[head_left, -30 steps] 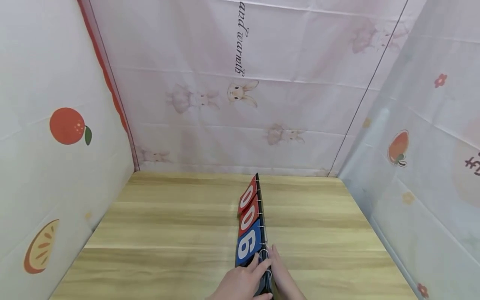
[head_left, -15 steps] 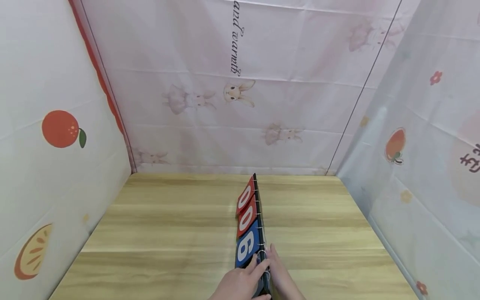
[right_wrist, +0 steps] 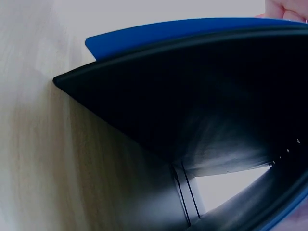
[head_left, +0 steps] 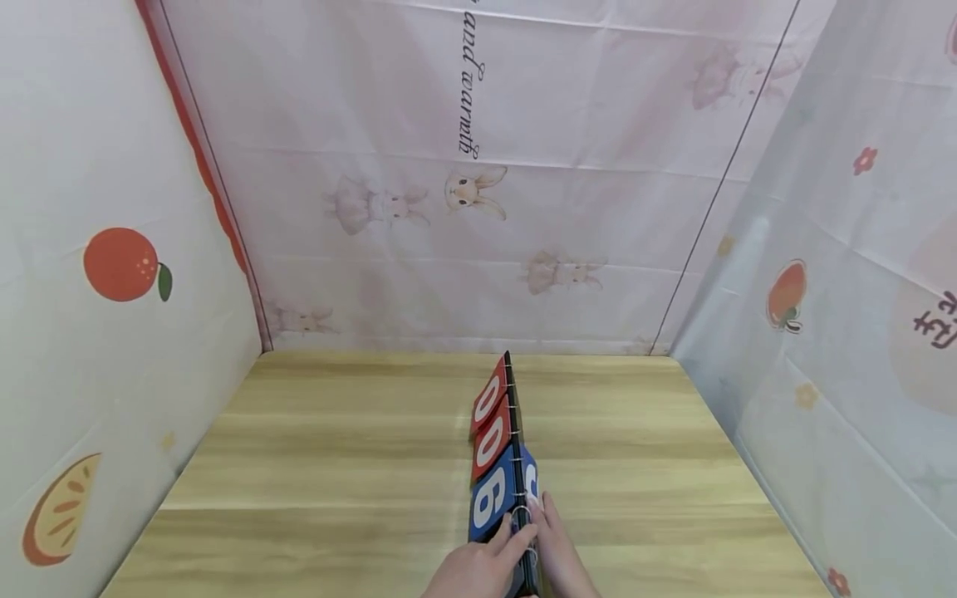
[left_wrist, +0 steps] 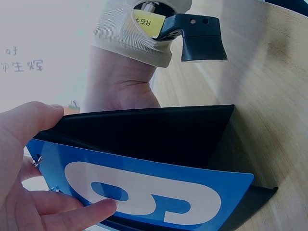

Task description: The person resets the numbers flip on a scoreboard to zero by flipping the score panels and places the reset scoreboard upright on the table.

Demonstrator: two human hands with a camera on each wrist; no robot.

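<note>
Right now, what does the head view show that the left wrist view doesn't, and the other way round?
Only the head view: the two red cards with zeros, the rabbit pictures on the back wall, and part of a second blue card by the right hand.

Only the left wrist view: the pale cuff on the right arm, with its yellow label.

Both: the blue 6 card, the black stand, the left hand, part of the right hand, and the wooden table.

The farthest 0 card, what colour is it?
The card is red, clearest in the head view.
</note>
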